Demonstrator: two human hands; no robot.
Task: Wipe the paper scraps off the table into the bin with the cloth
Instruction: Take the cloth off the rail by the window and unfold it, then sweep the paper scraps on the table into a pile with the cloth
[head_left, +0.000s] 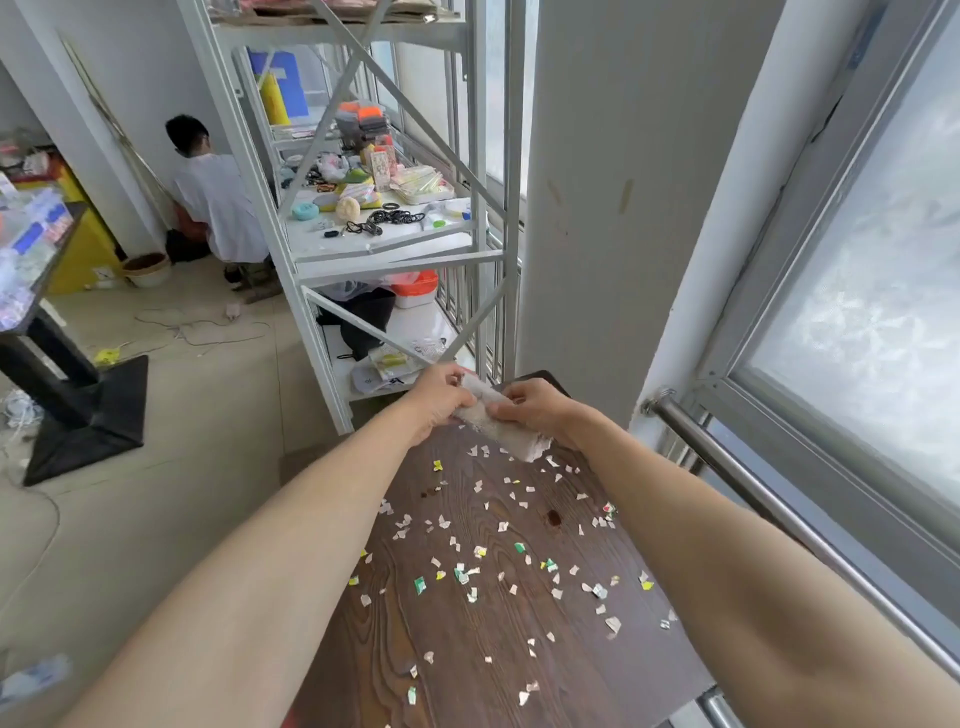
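A white cloth (506, 423) is held at the far end of the dark wooden table (467, 634). My left hand (439, 397) grips its far left end and my right hand (540, 410) grips it from the right. The cloth is bunched and hangs just above the tabletop. Several small paper scraps (498, 551), white, green and yellow, lie scattered over the table from below the cloth to the near edge. No bin is in view.
A white metal shelving rack (395, 228) full of small goods stands just beyond the table's far left. A pillar (623, 208) and a window with a steel rail (779, 514) run along the right. A person (218, 202) crouches at the back left; open floor lies left.
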